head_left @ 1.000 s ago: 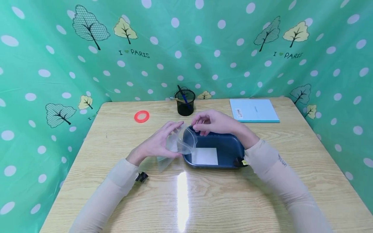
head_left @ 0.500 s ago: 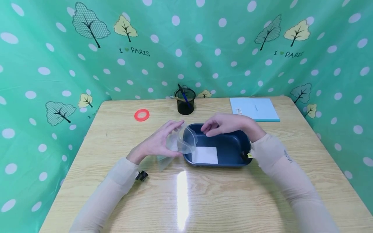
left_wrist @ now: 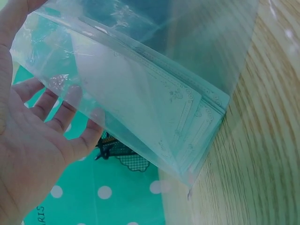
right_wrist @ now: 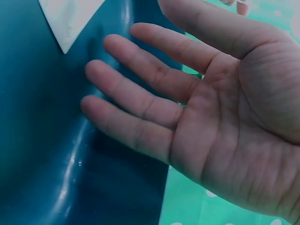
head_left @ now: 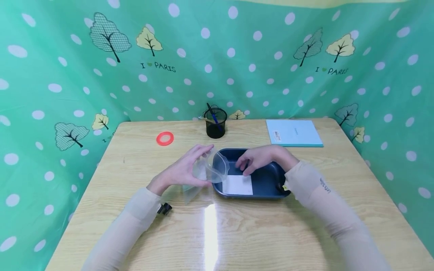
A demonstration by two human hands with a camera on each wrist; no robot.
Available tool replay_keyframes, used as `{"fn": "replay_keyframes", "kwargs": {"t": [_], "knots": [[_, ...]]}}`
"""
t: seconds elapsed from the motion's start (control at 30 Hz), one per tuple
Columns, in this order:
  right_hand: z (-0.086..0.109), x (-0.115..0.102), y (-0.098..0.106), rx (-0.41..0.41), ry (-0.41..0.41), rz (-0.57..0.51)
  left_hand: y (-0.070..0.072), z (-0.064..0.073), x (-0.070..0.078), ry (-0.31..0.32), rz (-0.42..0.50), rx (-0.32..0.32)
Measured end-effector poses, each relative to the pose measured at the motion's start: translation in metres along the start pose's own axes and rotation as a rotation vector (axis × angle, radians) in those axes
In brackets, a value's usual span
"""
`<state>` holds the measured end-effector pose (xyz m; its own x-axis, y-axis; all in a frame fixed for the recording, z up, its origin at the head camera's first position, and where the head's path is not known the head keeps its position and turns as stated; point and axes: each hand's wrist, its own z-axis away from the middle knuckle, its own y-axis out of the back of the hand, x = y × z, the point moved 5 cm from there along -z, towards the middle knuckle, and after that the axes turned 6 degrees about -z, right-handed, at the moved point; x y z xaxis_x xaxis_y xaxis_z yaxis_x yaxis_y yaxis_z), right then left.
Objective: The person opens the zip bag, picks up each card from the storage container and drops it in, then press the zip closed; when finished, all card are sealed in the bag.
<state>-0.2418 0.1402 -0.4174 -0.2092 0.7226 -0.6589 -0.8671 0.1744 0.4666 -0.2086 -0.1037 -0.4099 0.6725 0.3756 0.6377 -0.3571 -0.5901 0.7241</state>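
My left hand [head_left: 183, 169] grips a clear plastic bag [head_left: 217, 167], thumb and fingers spread round it. The bag's mouth gapes to the right over the left end of a dark blue tray [head_left: 268, 181]. In the left wrist view, a stack of pale cards [left_wrist: 140, 93] with ornate printed borders lies inside the bag. One white card [head_left: 238, 185] rests flat in the tray's left part. Over the tray, just behind that card, is my right hand [head_left: 259, 159]. The right wrist view shows its palm bare and its fingers [right_wrist: 136, 101] loosely extended, holding nothing.
At the back stand a black mesh pen cup [head_left: 215, 126] with pens, a red ring [head_left: 165, 138] to its left and a light blue notebook [head_left: 295, 133] to its right. A small black object [head_left: 164, 209] shows beside the left sleeve.
My right hand has left the bag's mouth, gone right, then come down and forward toward the white card. The left hand keeps its grip on the bag. The head view has tilted slightly.
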Motion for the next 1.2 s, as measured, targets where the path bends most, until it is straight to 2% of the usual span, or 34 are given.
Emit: {"fn": "replay_keyframes", "kwargs": {"t": [0.27, 0.43, 1.03, 1.2], "knots": [[-0.012, 0.012, -0.006, -0.010, -0.014, 0.003, -0.001, 0.000, 0.001, 0.004, -0.009, -0.011], [-0.016, 0.012, -0.011, -0.057, 0.004, -0.029, -0.001, -0.001, 0.001, 0.002, -0.019, -0.011], [-0.020, 0.015, -0.015, -0.087, 0.060, -0.057, -0.002, -0.001, -0.002, 0.020, -0.021, -0.020], [-0.019, 0.016, -0.016, -0.131, 0.061, -0.087, -0.002, -0.001, -0.002, 0.012, -0.023, -0.010]]}}
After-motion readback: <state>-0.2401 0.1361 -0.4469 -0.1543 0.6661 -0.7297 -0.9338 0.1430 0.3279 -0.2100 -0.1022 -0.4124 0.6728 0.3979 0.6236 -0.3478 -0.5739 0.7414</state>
